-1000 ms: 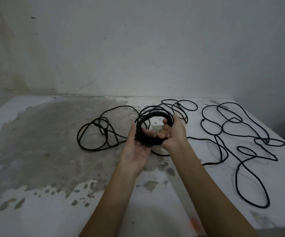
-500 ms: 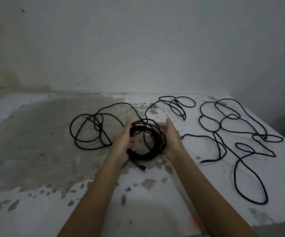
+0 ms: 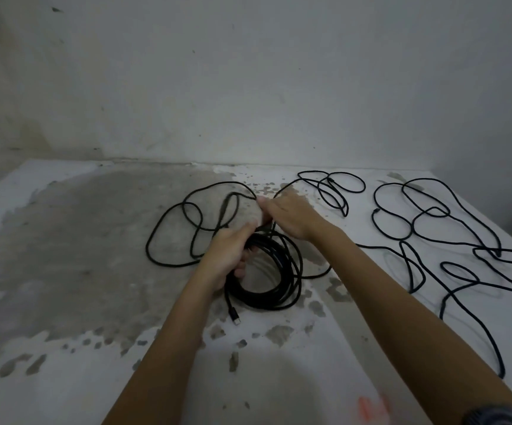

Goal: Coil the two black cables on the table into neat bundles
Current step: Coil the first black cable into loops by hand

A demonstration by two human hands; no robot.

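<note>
A worn white-painted tabletop [image 3: 64, 317] with bare grey patches is filling the view, and two bare forearms are reaching in from its near edge. Nearest, a small plug-ended cable tail [image 3: 235, 318] is pointing toward that edge, trailing from a round black coil of cable [image 3: 262, 303] lying flat around the tabletop's middle. The left hand [image 3: 228, 257] is gripping the coil's far-left rim, fingers curled round the stacked turns. Just beyond it, the right hand [image 3: 290, 216] is lying palm down and appears to be pinching the strand leaving the coil. That strand's slack, thin black loose loops [image 3: 199, 229], is sprawling beyond and left of both hands, spread left to right and nearer the left hand, so it probably needs drawing in rightward. A second tangled black cable [image 3: 413, 227] is lying untouched toward the right edge, apart from the coil.
</note>
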